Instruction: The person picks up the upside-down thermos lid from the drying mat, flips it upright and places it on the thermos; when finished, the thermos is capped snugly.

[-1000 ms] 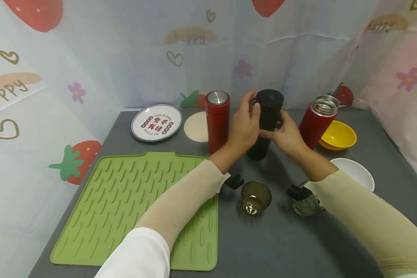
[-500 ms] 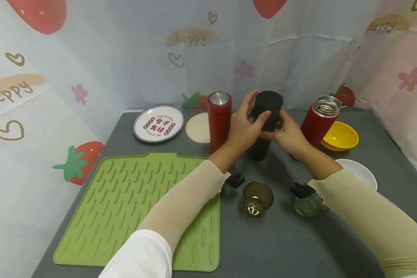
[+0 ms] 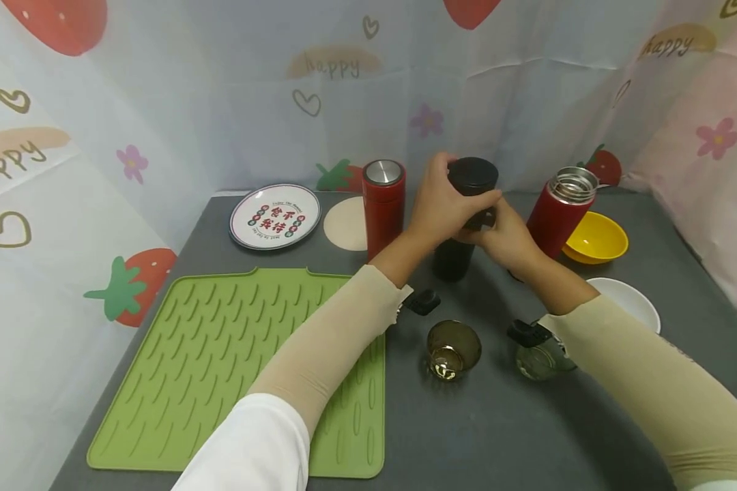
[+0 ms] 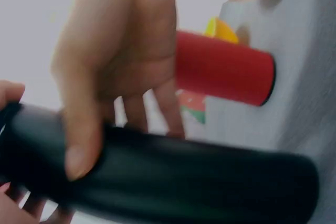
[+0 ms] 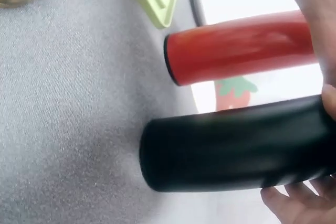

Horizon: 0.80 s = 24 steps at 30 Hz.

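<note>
A tall black flask (image 3: 453,256) stands upright on the grey table (image 3: 503,436) between two red flasks. My left hand (image 3: 443,203) grips its black cap (image 3: 474,172), fingers curled across the front. My right hand (image 3: 505,235) holds the flask's body just below the cap from the right. In the left wrist view my left hand (image 4: 123,72) wraps the black flask (image 4: 210,182), thumb pressed on it. The right wrist view shows the black flask (image 5: 236,150) with my right hand's fingertips (image 5: 296,203) round its upper part.
A closed red flask (image 3: 383,204) stands left of the black one, an open red flask (image 3: 559,211) right of it. Yellow bowl (image 3: 596,239) and white bowl (image 3: 629,303) sit right. Plate (image 3: 275,215), round coaster (image 3: 346,223), green mat (image 3: 233,361) lie left. A brown glass (image 3: 453,349) and clear glass (image 3: 540,360) stand near.
My left hand loosened off the cap, then took hold again with its fingers further round the front. The right hand and the flask have stayed where they were.
</note>
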Each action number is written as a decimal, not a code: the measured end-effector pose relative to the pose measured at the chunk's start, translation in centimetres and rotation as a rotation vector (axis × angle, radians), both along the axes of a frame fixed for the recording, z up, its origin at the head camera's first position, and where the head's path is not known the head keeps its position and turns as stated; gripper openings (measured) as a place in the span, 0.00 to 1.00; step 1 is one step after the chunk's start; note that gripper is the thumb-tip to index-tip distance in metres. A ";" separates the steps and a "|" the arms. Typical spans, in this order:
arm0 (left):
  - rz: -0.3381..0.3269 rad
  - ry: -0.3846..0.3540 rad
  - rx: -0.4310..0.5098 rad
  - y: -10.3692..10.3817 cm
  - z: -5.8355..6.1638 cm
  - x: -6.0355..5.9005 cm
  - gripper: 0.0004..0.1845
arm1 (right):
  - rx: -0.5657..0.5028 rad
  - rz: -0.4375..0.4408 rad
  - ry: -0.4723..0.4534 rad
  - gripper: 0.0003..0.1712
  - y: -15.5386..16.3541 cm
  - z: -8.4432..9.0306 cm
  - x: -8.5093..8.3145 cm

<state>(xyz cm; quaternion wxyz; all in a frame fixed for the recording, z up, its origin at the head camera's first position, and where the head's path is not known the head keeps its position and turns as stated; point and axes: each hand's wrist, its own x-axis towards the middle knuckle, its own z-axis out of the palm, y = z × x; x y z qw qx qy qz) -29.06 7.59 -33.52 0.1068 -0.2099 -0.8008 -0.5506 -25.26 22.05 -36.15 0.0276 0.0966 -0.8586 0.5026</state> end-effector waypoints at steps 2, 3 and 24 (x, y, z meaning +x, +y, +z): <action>-0.091 -0.046 0.000 -0.8 0.4 -0.5 0.39 | 0.014 -0.009 -0.014 0.46 -0.1 0.2 0.0; -0.134 -0.073 -0.001 -1.1 0.6 -0.7 0.39 | 0.014 -0.014 -0.023 0.46 -0.1 0.2 0.0; -0.375 -0.003 -0.820 -22.3 -2.5 9.7 0.38 | -0.008 0.072 -0.053 0.49 0.6 -0.1 -0.8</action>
